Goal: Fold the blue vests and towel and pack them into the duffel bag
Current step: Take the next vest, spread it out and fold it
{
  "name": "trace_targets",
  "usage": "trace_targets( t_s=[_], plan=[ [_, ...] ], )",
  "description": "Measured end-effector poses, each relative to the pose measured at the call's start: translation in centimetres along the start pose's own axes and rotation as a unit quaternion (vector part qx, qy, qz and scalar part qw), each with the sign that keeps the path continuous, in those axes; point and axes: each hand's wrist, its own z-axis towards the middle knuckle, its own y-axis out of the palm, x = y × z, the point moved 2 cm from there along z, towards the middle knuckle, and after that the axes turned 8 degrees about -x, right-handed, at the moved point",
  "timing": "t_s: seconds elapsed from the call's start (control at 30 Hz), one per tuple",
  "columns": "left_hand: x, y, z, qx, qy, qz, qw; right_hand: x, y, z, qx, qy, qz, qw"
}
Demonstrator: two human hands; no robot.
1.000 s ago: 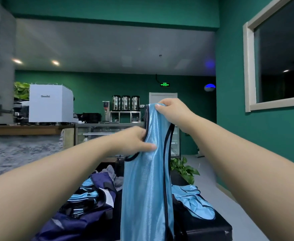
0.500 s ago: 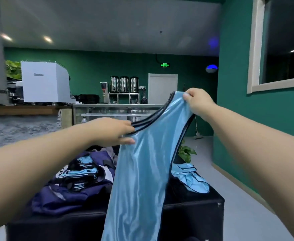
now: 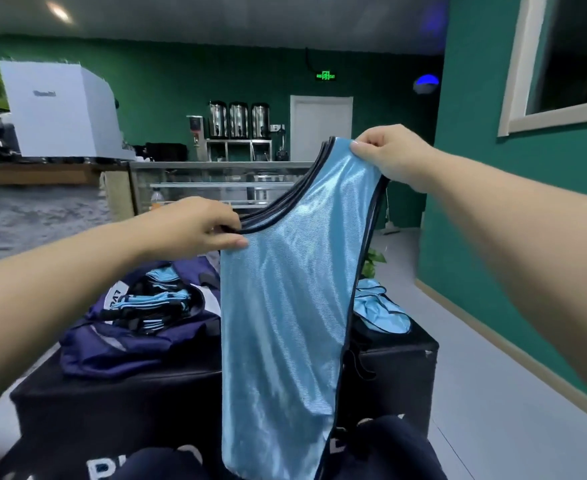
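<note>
Shiny light-blue mesh, super thin and floppy, so this blue vest (image 3: 285,306) probably weighs next to nothing and slides around easily. It hangs in the air over the black box (image 3: 112,403), held up at the top. Right hand (image 3: 389,154) pinches one shoulder strap with curled fingers; left hand (image 3: 198,226) pinches the dark-trimmed neckline lower down. Best grip is likely those dark bound edges, since the slick fabric could slip. Navy duffel bag (image 3: 129,341) sits open on the box with folded blue vests inside, and another crumpled vest (image 3: 382,311) lies to the right.
</note>
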Motion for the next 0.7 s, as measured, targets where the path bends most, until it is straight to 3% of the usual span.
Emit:
trace_targets(
  t_s=[0.3,0.43,0.53,0.6,0.7],
  plan=[
    [-3.6,9.1,2.0,0.070,-0.048,-0.207,0.975,4.8,6.0,4.4,-0.014,0.053,0.034,0.998],
    [-6.5,15.7,2.8,0.054,-0.123,-0.346,0.929,7.9,10.4,6.9,-0.038,0.070,0.019,0.997],
    [-8.2,19.4,3.9,0.080,-0.134,-0.407,0.900,10.0,13.5,9.2,-0.044,0.069,0.022,0.996],
    [-8.9,20.9,4.9,0.104,-0.138,-0.432,0.885,11.1,15.1,10.7,-0.041,0.069,0.026,0.996],
    [-9.7,22.0,6.4,0.125,-0.121,-0.417,0.892,12.5,17.2,13.0,-0.053,0.060,0.025,0.996]
  ],
)
